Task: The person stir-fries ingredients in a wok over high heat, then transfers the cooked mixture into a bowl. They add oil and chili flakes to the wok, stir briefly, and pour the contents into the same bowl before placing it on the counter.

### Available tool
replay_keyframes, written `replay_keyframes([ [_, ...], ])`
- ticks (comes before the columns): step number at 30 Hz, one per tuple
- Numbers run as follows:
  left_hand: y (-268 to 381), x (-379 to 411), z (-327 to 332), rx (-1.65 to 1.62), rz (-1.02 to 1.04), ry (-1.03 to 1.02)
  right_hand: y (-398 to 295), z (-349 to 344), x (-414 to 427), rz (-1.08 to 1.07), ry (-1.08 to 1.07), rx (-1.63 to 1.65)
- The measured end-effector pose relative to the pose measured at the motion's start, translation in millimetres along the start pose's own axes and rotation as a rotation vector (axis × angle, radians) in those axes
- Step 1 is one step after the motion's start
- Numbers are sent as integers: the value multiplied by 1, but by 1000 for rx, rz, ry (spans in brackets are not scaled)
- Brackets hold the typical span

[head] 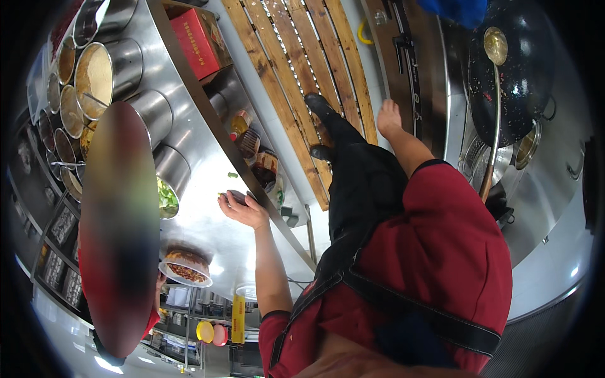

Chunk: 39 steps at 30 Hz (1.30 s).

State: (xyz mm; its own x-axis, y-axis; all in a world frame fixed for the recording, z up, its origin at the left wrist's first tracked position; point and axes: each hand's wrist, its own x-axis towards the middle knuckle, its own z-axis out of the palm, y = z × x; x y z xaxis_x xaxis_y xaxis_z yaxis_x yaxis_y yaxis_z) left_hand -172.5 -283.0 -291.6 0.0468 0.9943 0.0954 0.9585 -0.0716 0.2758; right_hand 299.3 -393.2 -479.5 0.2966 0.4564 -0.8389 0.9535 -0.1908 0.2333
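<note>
My left hand (243, 210) is over the stainless steel counter (198, 123), near its front edge. Its fingers are spread, and I see nothing held in it; a dark patch beneath looks like its shadow. Small green vegetable pieces (232, 175) lie on the steel close to the fingertips. Low beside the front of the wok range (427, 90) hangs my right hand (390, 119), with nothing visible in it. Its fingers are foreshortened, so their spread is unclear. A round clear plastic tub (186, 274) of chopped red chillies stands at the counter's far side, a co-worker's hand (161, 279) at its rim.
Steel pots (130, 71) of seasonings and one of cut greens (167, 197) line the counter. A co-worker, partly blurred, stands beyond. Right, a wok (515, 85) holds a long-handled ladle (494, 108). Bottles (241, 122) and a red carton (196, 42) sit below. Wooden slats (269, 61) cover the floor.
</note>
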Motion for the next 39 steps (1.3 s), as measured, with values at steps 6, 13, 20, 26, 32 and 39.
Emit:
replay_keyframes([
  [6, 2, 3, 0, -22, -2, 5, 78, 2, -30, -70, -193, -562],
  [13, 0, 4, -5, -74, -44, 35, 112, 45, -50, -372, -8, -860],
  [20, 3, 1, -15, -92, -112, 70, 102, 59, -32, -307, -171, -786],
  [26, 5, -18, -32, -146, -143, 110, 85, 21, -64, -158, 184, -156],
  [32, 54, -60, -114, -362, -9, 75, 58, 90, -9, -723, 173, -221],
  [39, 97, -153, -332, -289, 268, 341, -19, 69, -143, -1062, -129, 34],
])
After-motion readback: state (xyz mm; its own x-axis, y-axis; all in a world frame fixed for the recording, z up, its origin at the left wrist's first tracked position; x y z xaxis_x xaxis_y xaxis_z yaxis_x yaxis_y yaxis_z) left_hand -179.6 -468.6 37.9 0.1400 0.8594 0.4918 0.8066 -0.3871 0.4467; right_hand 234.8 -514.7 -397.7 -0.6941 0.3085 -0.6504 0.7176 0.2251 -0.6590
